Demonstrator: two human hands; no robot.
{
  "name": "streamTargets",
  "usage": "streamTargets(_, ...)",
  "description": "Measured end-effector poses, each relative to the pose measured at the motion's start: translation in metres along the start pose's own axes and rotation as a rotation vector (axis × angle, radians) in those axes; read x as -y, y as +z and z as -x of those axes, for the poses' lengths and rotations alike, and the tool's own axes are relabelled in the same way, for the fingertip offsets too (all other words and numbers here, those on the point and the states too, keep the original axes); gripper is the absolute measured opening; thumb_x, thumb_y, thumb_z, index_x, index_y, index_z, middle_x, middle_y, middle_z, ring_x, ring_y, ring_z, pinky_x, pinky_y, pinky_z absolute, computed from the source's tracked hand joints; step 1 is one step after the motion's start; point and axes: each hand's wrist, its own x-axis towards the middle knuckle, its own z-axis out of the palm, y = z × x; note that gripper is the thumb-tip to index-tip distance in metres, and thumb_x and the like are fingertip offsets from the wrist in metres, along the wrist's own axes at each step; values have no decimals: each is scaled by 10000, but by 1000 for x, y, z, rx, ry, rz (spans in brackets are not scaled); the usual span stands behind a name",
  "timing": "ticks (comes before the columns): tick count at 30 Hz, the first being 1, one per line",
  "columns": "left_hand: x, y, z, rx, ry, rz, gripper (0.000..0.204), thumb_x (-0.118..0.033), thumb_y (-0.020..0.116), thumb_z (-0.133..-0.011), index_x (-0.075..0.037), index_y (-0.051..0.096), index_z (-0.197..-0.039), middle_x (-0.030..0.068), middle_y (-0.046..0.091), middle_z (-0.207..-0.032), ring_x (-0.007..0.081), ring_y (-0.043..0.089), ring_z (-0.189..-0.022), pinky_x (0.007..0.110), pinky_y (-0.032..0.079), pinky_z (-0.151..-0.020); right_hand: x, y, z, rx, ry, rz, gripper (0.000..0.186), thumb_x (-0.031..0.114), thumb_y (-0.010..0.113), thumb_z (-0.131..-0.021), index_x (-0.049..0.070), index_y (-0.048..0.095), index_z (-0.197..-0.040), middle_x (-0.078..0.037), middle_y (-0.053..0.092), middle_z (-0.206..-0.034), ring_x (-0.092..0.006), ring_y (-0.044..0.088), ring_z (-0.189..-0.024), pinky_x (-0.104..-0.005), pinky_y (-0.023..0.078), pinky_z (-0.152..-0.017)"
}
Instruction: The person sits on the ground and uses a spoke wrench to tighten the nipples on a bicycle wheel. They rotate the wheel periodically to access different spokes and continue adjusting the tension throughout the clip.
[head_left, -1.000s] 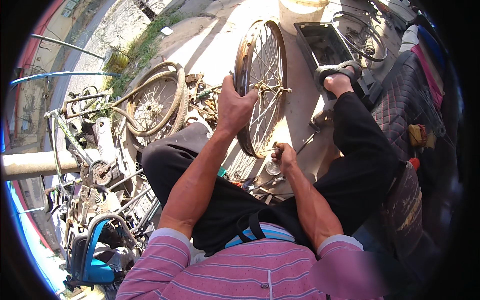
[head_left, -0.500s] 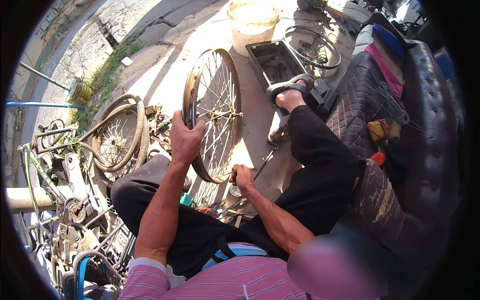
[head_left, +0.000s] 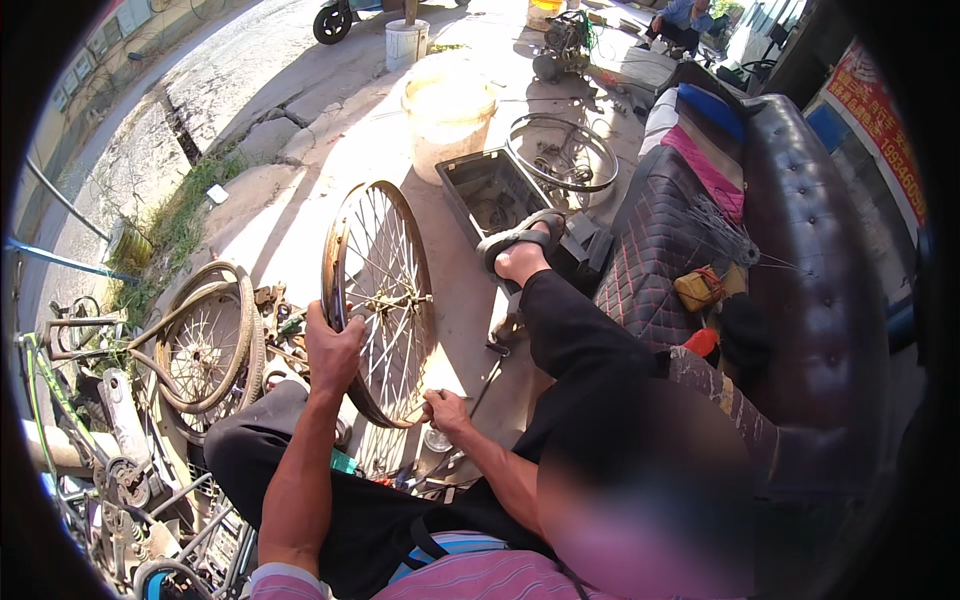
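Left hand [head_left: 335, 350] is clamped on the near left part of a brown-rimmed spoked wheel [head_left: 382, 303], with the rim gripped between fingers and thumb and the thumb laid toward the spokes. The wheel is held on edge, so most of it is seen beyond and to the right of this hand. The right hand [head_left: 448, 412] is placed at the bottom of the wheel, its curled fingertips at the lower rim; whether anything is pinched in them cannot be told. From the right hand, the wheel is extended forward and to the left.

Far to the right of the wheel, a dark tufted couch [head_left: 820, 200] is seen. To the wheel's lower left, bicycle parts [head_left: 120, 480] are heaped. A quilted black cover with red stitching [head_left: 640, 260] is spread to its right, nearer than the couch. Left of the wheel, a second spoked wheel [head_left: 205, 345] is partly ringed by loose tyre loops. A pale bucket [head_left: 450, 135] is stood beyond the wheel, and an open black box [head_left: 457, 203] is set to its upper right. A sandalled foot [head_left: 522, 245] is rested right of the wheel. Well to its right, a yellowish bundle [head_left: 698, 290] is shown. Just below its lower rim, a small clear vessel [head_left: 436, 440] is placed.
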Motion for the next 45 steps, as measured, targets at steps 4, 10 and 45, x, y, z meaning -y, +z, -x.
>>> streamTargets(4,14,-6,-6,-20,50,-11,281,-102,716,-884,-8,538,-1080,46,607,-819,111,571,-678,284,485,-621,-18,-6,-14,77,303,-304,191,286,549,-1060,113,615,-1011,16,641,-806,-124,632,-686,-264,435,-527)
streamTargets(10,12,-2,-7,-26,57,17,272,-86,717,-881,-16,545,-1080,40,609,-811,104,567,-637,269,476,-563,-33,-14,-17,140,431,-461,182,266,535,-1071,116,613,-1002,18,648,-811,-118,628,-684,-245,447,-539)
streamTargets(45,14,0,-4,39,98,-16,271,-116,721,-865,-5,525,-1015,48,592,-805,117,561,-663,307,487,-591,30,27,41,247,-644,769,260,282,635,-1006,46,714,-1083,-154,712,-994,-323,689,-918,-414,534,-824)
